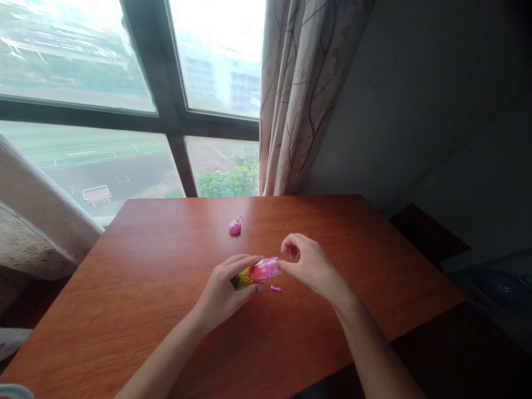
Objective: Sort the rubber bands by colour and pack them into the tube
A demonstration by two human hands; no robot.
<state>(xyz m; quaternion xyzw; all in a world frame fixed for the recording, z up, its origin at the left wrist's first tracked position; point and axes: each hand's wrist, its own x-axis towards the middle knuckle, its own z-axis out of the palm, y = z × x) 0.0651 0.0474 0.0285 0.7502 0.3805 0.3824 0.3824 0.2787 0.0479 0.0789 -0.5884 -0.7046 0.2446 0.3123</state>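
My left hand (224,285) is closed around a small shiny tube-like object (255,271) with dark, yellow, red and pink bands. It lies tilted, pink end toward the right, and I cannot make out its exact kind. Beside that pink end is my right hand (305,263), with its thumb at or very near the end and its fingers curled apart from the thumb. Nothing shows between those fingers. Just below the tube, a small pink strip (276,288) rests on the table. Farther back sits a rounded pink piece (235,226) with a thin loop on top.
The brown wooden table (137,277) spreads under both hands. Behind it stand a window frame (166,119) and a patterned curtain (291,100). A dark ledge (432,233) is off the table's right side. Part of a pale rounded rim (16,390) shows at the bottom left.
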